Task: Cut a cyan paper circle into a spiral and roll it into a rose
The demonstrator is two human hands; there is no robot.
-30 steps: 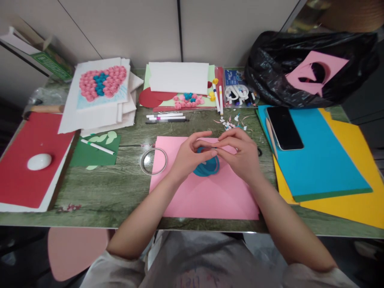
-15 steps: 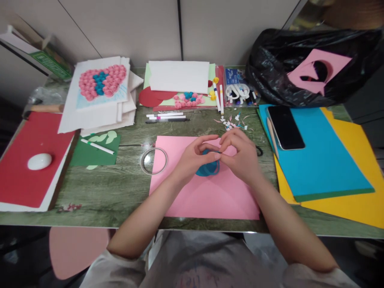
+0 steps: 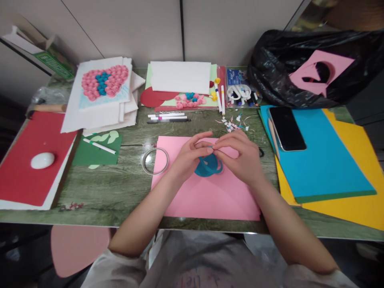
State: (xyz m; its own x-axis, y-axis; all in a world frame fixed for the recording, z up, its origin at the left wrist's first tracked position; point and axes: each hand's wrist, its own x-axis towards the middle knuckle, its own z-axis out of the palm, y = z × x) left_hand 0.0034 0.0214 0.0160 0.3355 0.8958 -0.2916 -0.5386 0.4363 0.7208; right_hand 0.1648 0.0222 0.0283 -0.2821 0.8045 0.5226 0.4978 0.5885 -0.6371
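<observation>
A blue curled paper strip (image 3: 206,167) hangs in loops over a stack of pink paper (image 3: 207,198). My left hand (image 3: 191,157) comes in from its left side and pinches the end of the strip between thumb and fingers. From the other side, my right hand (image 3: 242,155) pinches at the same spot, its fingertips meeting those of the left. The pinched end itself is mostly hidden by the fingers. On the left edge of the pink paper rests a roll of tape (image 3: 143,163).
Paper scraps (image 3: 232,124) lie beyond my hands. Blue sheets (image 3: 327,160) with a phone (image 3: 287,128) are at right, below a black plastic bag (image 3: 270,60). At left are a red sheet (image 3: 33,184), green paper (image 3: 79,154) and a rosette picture (image 3: 103,82).
Both hands have shifted slightly left, still pinching together. The loops of the blue strip have opened out and show more below the fingers.
</observation>
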